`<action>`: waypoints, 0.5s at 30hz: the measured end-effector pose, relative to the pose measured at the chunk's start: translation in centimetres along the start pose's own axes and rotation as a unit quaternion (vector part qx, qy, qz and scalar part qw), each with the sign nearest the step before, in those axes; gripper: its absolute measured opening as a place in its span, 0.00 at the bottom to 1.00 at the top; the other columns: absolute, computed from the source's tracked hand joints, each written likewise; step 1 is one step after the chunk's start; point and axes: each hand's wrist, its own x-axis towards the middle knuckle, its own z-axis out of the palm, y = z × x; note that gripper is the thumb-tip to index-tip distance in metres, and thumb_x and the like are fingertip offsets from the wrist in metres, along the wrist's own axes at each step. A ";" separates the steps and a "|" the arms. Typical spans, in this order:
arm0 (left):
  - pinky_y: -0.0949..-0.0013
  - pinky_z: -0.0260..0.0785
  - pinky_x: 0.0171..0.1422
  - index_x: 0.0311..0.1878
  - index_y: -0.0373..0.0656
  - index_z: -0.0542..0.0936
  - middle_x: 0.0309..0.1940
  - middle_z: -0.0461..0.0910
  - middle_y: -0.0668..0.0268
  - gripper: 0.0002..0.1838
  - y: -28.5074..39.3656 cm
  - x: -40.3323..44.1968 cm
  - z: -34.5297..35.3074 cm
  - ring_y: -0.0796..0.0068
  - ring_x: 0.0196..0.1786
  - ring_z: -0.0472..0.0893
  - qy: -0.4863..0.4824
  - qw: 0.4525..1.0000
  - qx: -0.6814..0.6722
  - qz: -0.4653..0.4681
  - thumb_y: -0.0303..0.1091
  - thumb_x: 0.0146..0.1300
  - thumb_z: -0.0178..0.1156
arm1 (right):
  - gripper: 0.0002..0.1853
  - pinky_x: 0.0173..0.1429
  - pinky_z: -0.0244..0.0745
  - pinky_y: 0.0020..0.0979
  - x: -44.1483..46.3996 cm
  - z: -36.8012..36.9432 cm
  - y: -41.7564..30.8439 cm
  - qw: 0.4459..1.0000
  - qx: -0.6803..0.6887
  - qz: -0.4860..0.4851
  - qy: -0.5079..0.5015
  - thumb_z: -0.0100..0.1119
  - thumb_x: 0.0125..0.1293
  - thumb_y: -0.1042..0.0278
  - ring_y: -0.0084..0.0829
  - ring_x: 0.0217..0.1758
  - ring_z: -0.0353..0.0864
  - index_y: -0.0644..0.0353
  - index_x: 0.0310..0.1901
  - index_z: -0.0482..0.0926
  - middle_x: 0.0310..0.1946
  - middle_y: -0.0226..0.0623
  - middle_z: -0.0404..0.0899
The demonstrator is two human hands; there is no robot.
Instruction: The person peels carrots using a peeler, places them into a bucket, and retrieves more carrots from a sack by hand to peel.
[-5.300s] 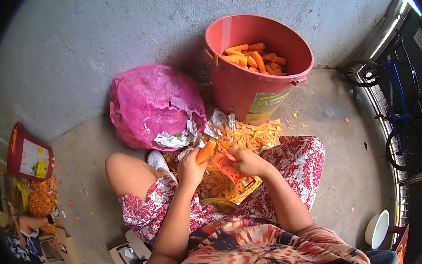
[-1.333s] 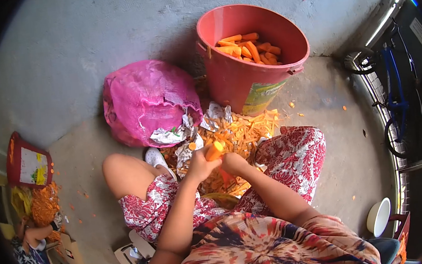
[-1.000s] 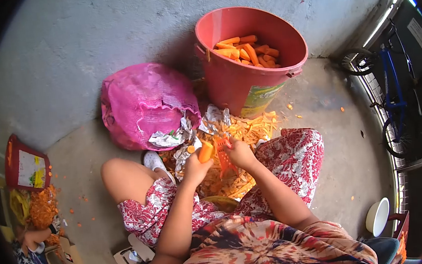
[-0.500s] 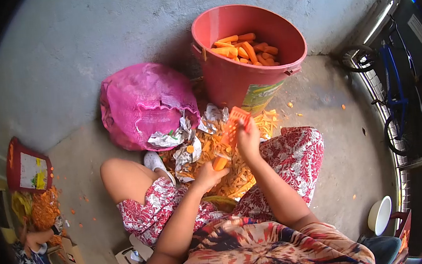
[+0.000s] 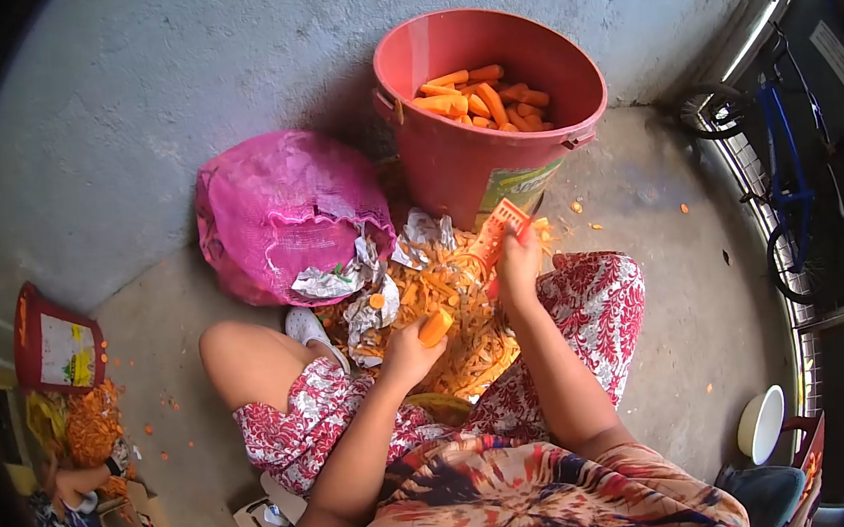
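My left hand (image 5: pixel 408 357) is wrapped round a peeled carrot (image 5: pixel 435 328), whose thick end sticks out past the fingers. Higher and to the right, my right hand (image 5: pixel 518 267) grips an orange plastic peeler (image 5: pixel 499 229) with slots and holes in its flat body. Carrot and peeler are apart. Under both hands lies a heap of carrot peelings (image 5: pixel 469 345), mixed with crumpled newspaper (image 5: pixel 371 313). Beyond the hands stands a big red bucket (image 5: pixel 435 177) holding many peeled carrots (image 5: pixel 484 105).
A pink mesh sack (image 5: pixel 286 200) leans by the wall, left of the bucket. At far left are a smaller red bucket (image 5: pixel 66 345), more peelings (image 5: pixel 93 423) and another person (image 5: pixel 72 505). On the right are a bicycle (image 5: pixel 785 171) and a white basin (image 5: pixel 762 426).
The peeler has come away from the carrot, moving right with my right hand. My left hand has shifted slightly left with the carrot. The camera view has moved a little.
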 end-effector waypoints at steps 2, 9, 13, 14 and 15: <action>0.65 0.68 0.36 0.35 0.35 0.72 0.26 0.76 0.53 0.17 -0.1 0.0 0.1 0.58 0.32 0.78 0.040 0.999 0.019 0.002 0.35 0.45 0.62 | 0.05 0.23 0.59 0.20 -0.7 -0.1 -1.2 0.998 -0.050 -0.037 -0.031 0.45 0.61 0.70 0.15 0.20 0.60 0.60 0.29 0.68 0.18 0.25 0.65; 0.66 0.68 0.35 0.35 0.36 0.72 0.25 0.76 0.54 0.14 -0.2 0.1 0.5 0.59 0.31 0.78 0.055 0.996 0.041 0.055 0.32 0.45 0.61 | 0.05 0.26 0.64 0.27 -2.5 0.6 0.8 0.962 -0.232 -0.143 -0.003 0.47 0.61 0.70 0.23 0.21 0.64 0.63 0.33 0.68 0.18 0.33 0.66; 0.66 0.68 0.34 0.35 0.36 0.72 0.25 0.76 0.55 0.13 -0.2 0.1 0.0 0.60 0.31 0.78 0.064 0.997 0.011 0.029 0.31 0.46 0.60 | 0.07 0.29 0.66 0.25 0.4 -1.0 -1.7 0.967 -0.228 -0.094 0.062 0.44 0.62 0.71 0.22 0.24 0.68 0.64 0.36 0.70 0.23 0.33 0.71; 0.66 0.68 0.34 0.34 0.36 0.72 0.25 0.76 0.55 0.13 -0.3 0.2 0.0 0.60 0.31 0.77 0.063 0.998 0.014 0.023 0.31 0.46 0.60 | 0.07 0.30 0.66 0.25 0.6 -1.3 -1.4 0.962 -0.246 -0.110 0.044 0.44 0.61 0.71 0.22 0.25 0.68 0.64 0.36 0.70 0.24 0.34 0.71; 0.65 0.68 0.35 0.34 0.37 0.73 0.26 0.76 0.55 0.13 -0.3 0.2 -0.1 0.59 0.32 0.77 0.027 0.998 0.062 0.005 0.33 0.46 0.60 | 0.05 0.28 0.64 0.28 0.0 -1.0 -1.4 0.955 -0.253 -0.149 0.033 0.46 0.61 0.71 0.25 0.22 0.65 0.63 0.32 0.67 0.21 0.37 0.70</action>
